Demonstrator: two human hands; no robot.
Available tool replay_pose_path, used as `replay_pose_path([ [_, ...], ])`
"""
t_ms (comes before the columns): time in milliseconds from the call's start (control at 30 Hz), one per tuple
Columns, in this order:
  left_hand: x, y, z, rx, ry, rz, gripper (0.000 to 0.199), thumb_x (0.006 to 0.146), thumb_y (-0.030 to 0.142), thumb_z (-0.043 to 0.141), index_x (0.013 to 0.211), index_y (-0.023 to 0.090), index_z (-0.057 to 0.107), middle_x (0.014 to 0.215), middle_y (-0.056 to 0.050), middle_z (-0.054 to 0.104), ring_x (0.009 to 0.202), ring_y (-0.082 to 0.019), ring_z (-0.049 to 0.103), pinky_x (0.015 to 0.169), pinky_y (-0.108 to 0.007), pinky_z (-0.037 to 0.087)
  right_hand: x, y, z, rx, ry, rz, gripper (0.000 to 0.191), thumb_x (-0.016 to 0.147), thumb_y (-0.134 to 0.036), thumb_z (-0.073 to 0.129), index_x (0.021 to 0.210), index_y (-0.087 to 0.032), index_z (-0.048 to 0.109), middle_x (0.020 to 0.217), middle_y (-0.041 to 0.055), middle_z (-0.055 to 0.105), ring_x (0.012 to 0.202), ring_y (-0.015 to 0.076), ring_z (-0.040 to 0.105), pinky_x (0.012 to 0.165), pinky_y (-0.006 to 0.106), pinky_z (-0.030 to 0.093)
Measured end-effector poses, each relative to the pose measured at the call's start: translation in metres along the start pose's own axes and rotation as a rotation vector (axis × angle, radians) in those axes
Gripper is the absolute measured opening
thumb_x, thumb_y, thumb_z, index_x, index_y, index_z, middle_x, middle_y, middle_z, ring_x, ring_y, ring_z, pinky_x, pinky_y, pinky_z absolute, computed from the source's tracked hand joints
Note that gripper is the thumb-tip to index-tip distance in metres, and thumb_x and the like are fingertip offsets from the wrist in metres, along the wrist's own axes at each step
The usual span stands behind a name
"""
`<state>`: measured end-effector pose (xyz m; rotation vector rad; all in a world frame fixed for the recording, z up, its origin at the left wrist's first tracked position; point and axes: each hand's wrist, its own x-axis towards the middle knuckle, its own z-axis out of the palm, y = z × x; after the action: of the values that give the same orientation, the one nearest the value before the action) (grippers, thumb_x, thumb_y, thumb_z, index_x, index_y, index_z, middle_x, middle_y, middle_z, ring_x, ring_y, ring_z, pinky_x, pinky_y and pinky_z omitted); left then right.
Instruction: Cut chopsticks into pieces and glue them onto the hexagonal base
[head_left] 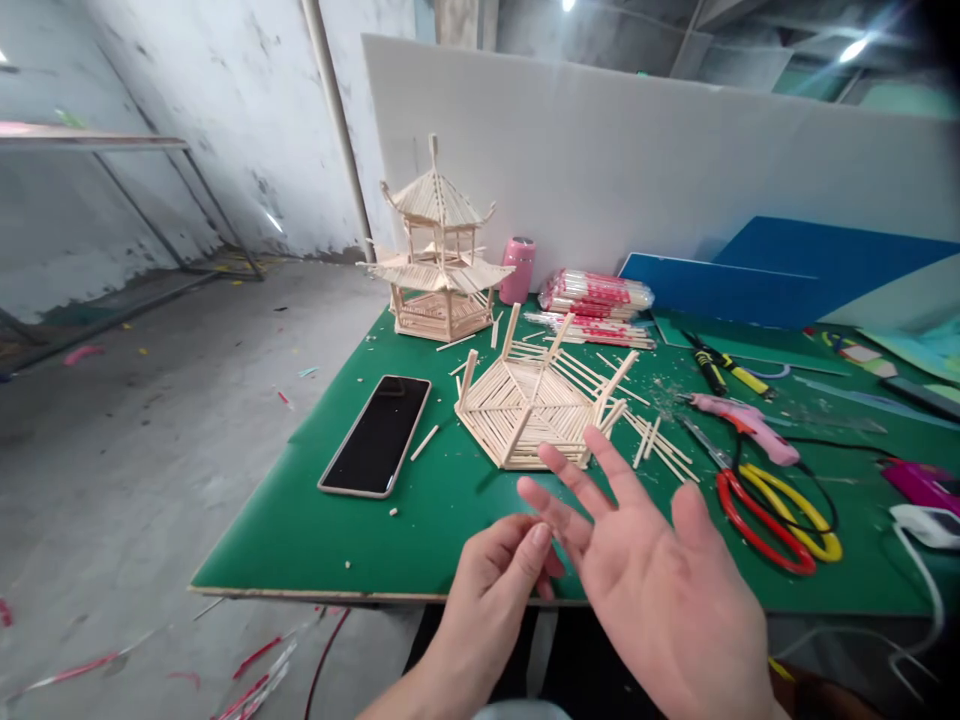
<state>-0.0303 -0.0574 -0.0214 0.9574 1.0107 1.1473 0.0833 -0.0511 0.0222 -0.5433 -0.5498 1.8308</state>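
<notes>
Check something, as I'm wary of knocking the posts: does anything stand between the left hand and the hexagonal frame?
Partly: the open right hand lies partly between the left hand and the near edge of the hexagonal frame. Nothing else visible does; the phone lies off to the left.

On the table [300,545], a stick frame [525,405] is flanked by a phone [375,435] on the left and a glue gun [746,425] and scissors [726,500] on the right; behind it (before a board [600,170]), a pagoda [442,272], can [517,270] and stick packs [596,293] are ranged left to right.
</notes>
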Motion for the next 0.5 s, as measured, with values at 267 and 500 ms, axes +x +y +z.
replay_pose_path([
  [267,0.0,-0.011,-0.001,0.164,0.029,-0.01,0.021,0.077,0.033,0.059,0.086,0.014,0.064,0.066,-0.002,0.061,0.058,-0.012,0.052,0.052,-0.021,0.042,0.003,-0.012,-0.011,0.035,-0.005,-0.003,0.07,0.08,-0.064,0.026,0.136,-0.022,0.027,0.123,0.0111,0.054,0.118,0.027,0.045,0.105,0.047,0.02],
  [500,-0.002,-0.016,-0.023,0.735,0.118,0.481,0.013,0.078,0.015,0.055,0.088,0.018,0.062,0.072,-0.003,0.063,0.067,-0.014,0.06,0.06,-0.022,0.049,0.005,-0.028,-0.061,-0.79,0.362,-0.522,0.058,0.08,-0.03,0.058,0.132,-0.03,0.033,0.115,0.006,0.061,0.103,0.0225,0.058,0.095,0.046,0.036],
])
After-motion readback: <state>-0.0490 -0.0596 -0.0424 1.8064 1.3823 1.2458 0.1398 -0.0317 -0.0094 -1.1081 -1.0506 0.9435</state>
